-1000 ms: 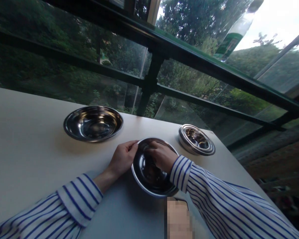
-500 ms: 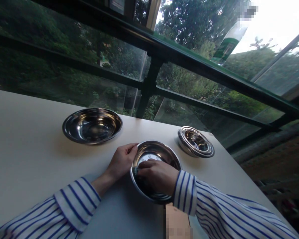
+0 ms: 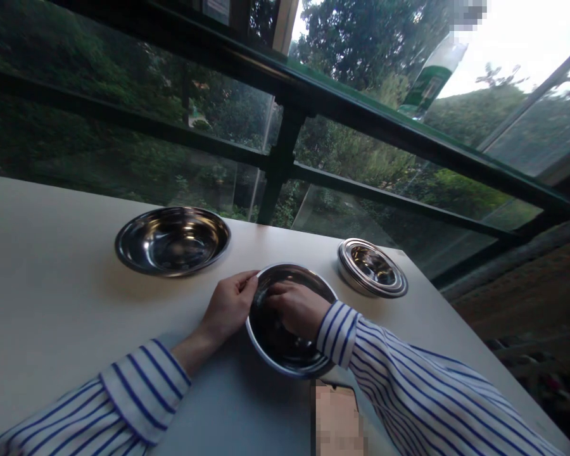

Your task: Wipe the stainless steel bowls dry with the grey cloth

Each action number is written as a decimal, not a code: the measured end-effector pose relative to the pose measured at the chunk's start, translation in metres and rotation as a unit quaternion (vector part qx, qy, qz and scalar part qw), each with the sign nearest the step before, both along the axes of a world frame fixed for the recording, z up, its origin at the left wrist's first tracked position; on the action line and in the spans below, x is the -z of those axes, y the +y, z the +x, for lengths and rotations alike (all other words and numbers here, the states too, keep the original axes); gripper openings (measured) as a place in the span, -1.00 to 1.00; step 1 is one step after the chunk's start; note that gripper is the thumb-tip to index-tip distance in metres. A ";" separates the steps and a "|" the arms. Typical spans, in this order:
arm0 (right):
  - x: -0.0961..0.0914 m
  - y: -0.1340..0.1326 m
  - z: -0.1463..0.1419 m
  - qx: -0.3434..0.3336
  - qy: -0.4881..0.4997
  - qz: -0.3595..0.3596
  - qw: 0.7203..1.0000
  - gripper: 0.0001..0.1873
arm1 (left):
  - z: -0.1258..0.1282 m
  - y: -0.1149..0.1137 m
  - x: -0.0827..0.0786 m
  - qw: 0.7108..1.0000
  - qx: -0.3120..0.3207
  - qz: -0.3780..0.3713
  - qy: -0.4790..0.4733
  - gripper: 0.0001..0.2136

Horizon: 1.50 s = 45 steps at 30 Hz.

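Observation:
A shiny stainless steel bowl (image 3: 292, 364) stands tilted on the table in front of me. My left hand (image 3: 230, 301) is closed on its left rim, thumb and fingers pinching the edge. Inside the bowl is my right hand (image 3: 298, 308), its fingers curled against the inner wall. Whatever those fingertips may hold is hidden in the dark of the bowl. A wider steel basin (image 3: 173, 244) sits beyond my left hand. Over to the right rests a stack of smaller steel bowls (image 3: 373, 269), nested one in another.
The white table (image 3: 52, 272) ends at a window with a dark green frame (image 3: 285, 136). On the window rail stands a plastic bottle with a green label (image 3: 427, 85). A phone (image 3: 339, 421) lies close to me, below the bowl, partly blurred out.
My right hand has moved up and left inside the bowl, toward its far wall. My left hand keeps its hold on the rim, and the bowl has shifted slightly.

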State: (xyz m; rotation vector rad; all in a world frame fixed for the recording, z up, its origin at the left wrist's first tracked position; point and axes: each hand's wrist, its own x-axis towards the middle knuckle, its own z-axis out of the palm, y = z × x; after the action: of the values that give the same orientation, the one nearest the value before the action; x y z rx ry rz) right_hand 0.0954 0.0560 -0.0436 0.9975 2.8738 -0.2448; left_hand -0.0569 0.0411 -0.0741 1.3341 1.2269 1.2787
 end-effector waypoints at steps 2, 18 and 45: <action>-0.003 -0.009 -0.002 -0.038 0.004 -0.027 0.999 -0.69 | 0.000 -0.001 0.000 1.000 -0.006 -0.002 0.001 -0.70; -0.011 -0.013 -0.010 -0.031 -0.057 -0.014 0.998 -0.70 | 0.000 -0.001 -0.001 1.000 -0.005 0.000 0.001 -0.70; -0.028 0.005 0.030 0.038 -0.200 0.031 0.979 -0.80 | -0.004 0.001 0.002 0.999 -0.017 0.007 0.028 -0.70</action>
State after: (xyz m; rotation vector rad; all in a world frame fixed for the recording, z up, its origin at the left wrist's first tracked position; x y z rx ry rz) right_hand 0.1259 0.0606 -0.0155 1.0325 2.4955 0.0382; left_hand -0.0610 0.0417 -0.0757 1.3730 1.2854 1.2835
